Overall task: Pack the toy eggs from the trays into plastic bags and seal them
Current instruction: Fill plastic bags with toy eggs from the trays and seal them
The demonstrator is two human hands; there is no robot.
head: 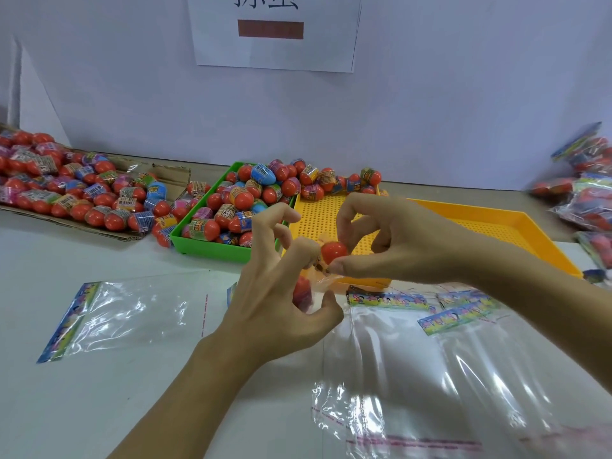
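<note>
Your right hand (pixel 394 241) pinches an orange toy egg (pixel 333 252) at the yellow tray's (pixel 516 223) near edge – your left hand (pixel 281 293) grips the bag mouth (pixel 323 281) just below; bare counter (pixel 99 409) lies left

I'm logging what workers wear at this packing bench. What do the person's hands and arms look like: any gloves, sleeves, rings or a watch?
Both are bare: the left hand and right hand wear no gloves or rings. Both forearms are uncovered as far as the frame's edge, with no sleeve, watch or wristband showing.
</note>
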